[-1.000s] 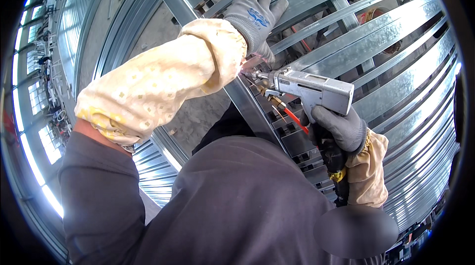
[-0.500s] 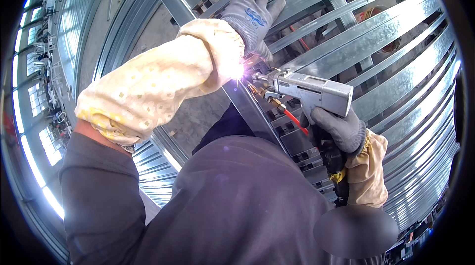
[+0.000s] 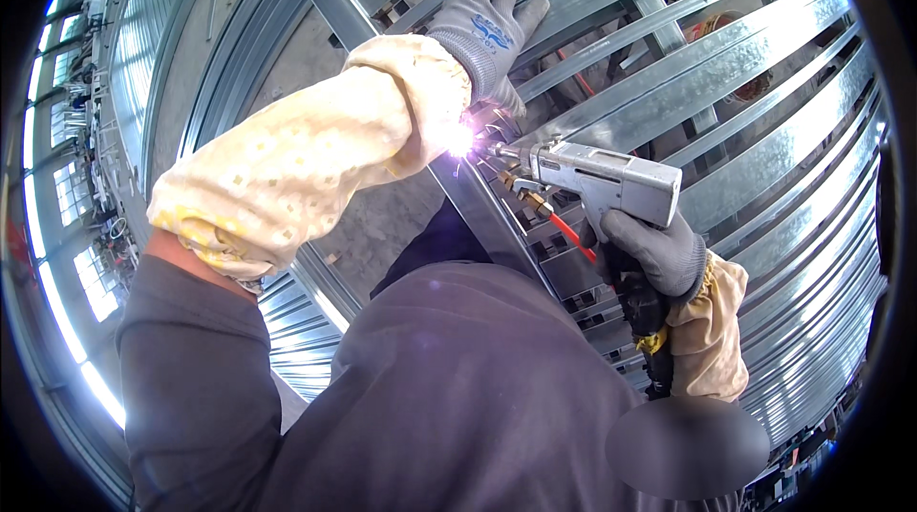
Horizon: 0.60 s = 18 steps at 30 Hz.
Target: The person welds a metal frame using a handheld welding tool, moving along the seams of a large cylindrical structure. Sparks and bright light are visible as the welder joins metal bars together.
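My right hand (image 3: 661, 249), in a grey glove, is closed around the handle of a silver welding gun (image 3: 611, 176). The gun's nozzle points left at a bright white-violet weld spot (image 3: 460, 139) on a long metal beam (image 3: 482, 211), and short sparks fly from it. Glare hides the nozzle tip and the joint itself. Just above the glow, my gloved left hand (image 3: 485, 30) rests on the metal frame with its fingers stretched out. Beige sleeve covers (image 3: 296, 154) protect both forearms. A red hose (image 3: 571, 235) runs below the gun, and a black cable (image 3: 642, 307) hangs from its grip.
Parallel galvanized metal slats (image 3: 688, 101) spread to the right, with gaps between them and crosspieces underneath. A round, reddish container (image 3: 740, 53) partly shows below the slats. More long metal profiles (image 3: 244, 49) lie at the upper left over a grey floor (image 3: 373, 225).
The sparks around the weld spot have a different spread, with more thin streaks above the nozzle. Both hands and the gun have hardly moved.
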{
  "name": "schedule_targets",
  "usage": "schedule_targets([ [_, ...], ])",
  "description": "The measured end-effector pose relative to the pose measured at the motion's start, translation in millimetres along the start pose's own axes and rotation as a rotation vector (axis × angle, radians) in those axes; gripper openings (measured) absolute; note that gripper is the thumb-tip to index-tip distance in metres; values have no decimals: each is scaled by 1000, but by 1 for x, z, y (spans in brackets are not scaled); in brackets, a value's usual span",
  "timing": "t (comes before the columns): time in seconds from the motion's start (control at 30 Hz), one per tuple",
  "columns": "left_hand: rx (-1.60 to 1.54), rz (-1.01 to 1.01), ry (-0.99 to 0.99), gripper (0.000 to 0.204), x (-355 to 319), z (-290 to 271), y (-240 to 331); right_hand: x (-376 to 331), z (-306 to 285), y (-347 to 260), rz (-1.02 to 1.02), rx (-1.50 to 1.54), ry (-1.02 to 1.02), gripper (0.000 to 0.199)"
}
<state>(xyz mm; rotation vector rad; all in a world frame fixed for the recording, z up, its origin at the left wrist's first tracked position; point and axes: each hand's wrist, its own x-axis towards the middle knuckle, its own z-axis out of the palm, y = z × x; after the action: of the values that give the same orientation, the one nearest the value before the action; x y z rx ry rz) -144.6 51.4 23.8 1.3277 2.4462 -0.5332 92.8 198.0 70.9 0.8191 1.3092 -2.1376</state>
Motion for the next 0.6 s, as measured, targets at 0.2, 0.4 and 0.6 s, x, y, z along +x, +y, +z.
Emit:
schedule_targets([
  [0.2,-29,-2,-19,131,-3,-2,0,-7,2,2,-59,20,15,49],
  [0.4,-106,2,-21,117,-5,0,-2,-46,-10,7,-54,140,168,44],
  [0.6,-255,-43,111,88,-28,15,10,-101,-24,34,-92,192,286,48],
])
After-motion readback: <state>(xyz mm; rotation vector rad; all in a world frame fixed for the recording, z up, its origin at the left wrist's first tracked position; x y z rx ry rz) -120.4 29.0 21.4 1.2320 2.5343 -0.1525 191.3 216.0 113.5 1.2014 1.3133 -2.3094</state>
